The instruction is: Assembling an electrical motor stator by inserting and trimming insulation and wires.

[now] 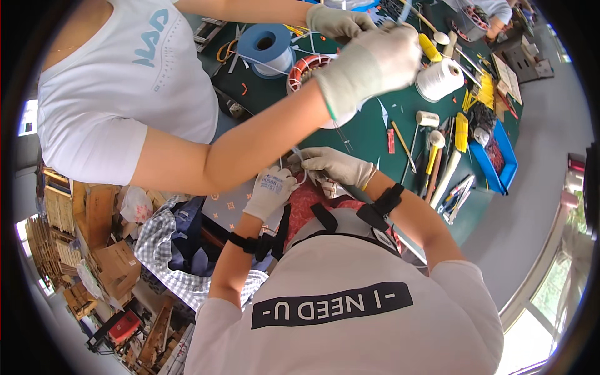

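Note:
My left hand (273, 189), in a pale work glove, is held low before my body with its fingers curled. Close beside it, my gloved right hand (337, 166) reaches in from the right, fingers bent together around a thin white cord (304, 177). The cord makes a small loop between both hands; whether the left fingers also grip it is hidden. Just beyond lies a ring-shaped part with red-orange windings (301, 66), partly covered by a co-worker's arm. The co-worker's two gloved hands (375, 62) work above it.
On the green table (400, 103) stand a blue spool (250, 39) and a white thread cone (440, 80). Mallets, including a yellow-handled one (432, 157), and several hand tools lie right, beside a blue tray (511, 164). The co-worker's forearm (250, 150) crosses in front of my hands.

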